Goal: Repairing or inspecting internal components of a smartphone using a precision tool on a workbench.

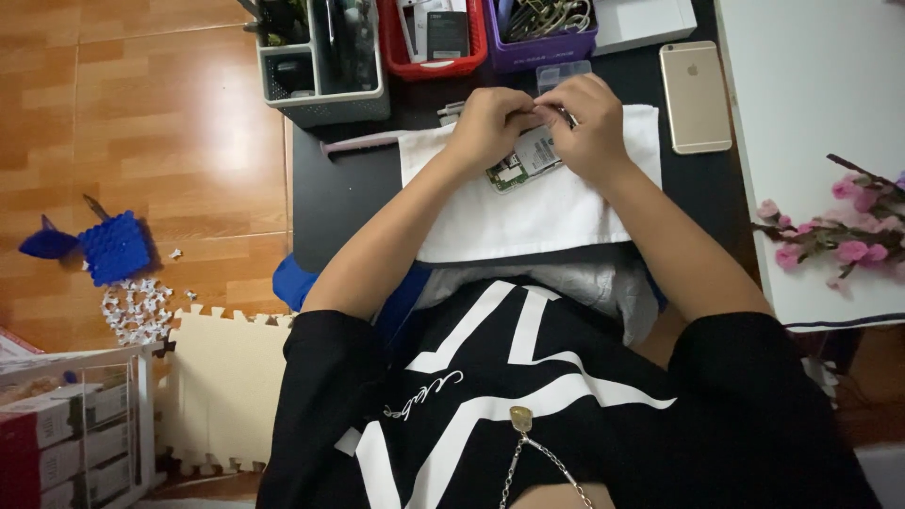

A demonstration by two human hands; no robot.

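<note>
A gold smartphone [695, 96] lies face down at upper right. Along the top edge sit a grey organiser [320, 66], a red basket [434, 42] and a purple basket [542, 33]. Pink flowers [839, 231] at right; a blue toy [113, 247] on the wooden floor [170, 141] at left.

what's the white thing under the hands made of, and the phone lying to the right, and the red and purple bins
White cloth: looks like soft woven fabric, matte, edges draping on the black desk. Gold phone: back looks like brushed metal with a dull sheen, though painted plastic is possible. Red bin and purple bin: likely moulded plastic, glossy, with slotted walls.
</note>
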